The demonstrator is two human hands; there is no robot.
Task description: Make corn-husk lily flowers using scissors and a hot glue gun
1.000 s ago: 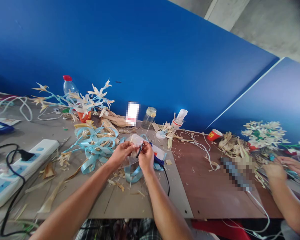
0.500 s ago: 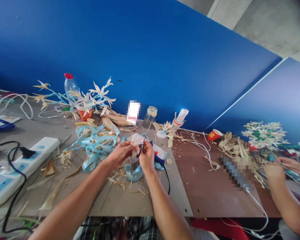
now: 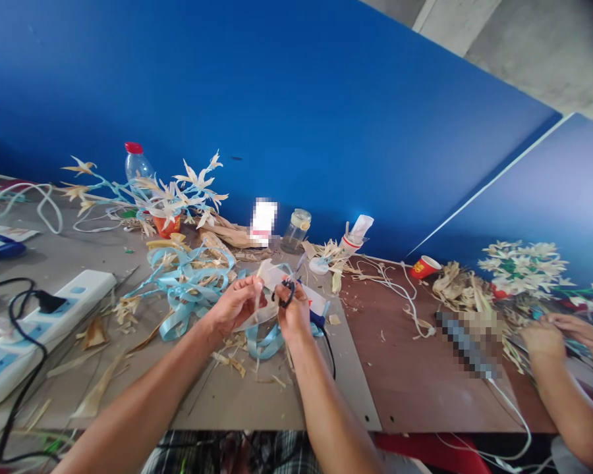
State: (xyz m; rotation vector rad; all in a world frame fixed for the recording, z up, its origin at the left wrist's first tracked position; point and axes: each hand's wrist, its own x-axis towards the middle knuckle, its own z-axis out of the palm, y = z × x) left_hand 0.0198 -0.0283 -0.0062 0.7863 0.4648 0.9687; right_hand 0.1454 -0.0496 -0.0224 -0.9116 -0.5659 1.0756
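My left hand [image 3: 240, 301] pinches a pale strip of corn husk [image 3: 263, 270] between thumb and fingers, above the table. Close beside it, my right hand [image 3: 295, 319] is closed on a pair of scissors [image 3: 286, 293]; their dark handle loops face me and the blades point away. The two hands are slightly apart. A blue tool [image 3: 317, 318] with a black cord lies behind my right hand, partly hidden by it. Light blue ribbon [image 3: 178, 322] is heaped left of my hands, with another loop beneath them.
Husk flowers on blue stems stand in a red cup [image 3: 167, 227]. A clear jar [image 3: 297, 232] stands by the blue partition [image 3: 296, 99]. On the left lies a white power strip [image 3: 79, 296]. A co-worker's hands [image 3: 546, 339] work at right, near white flowers [image 3: 524, 260].
My right hand has drawn slightly right, away from my left hand, and the scissors have turned in it. The husk strip now shows more clearly in my left fingers.
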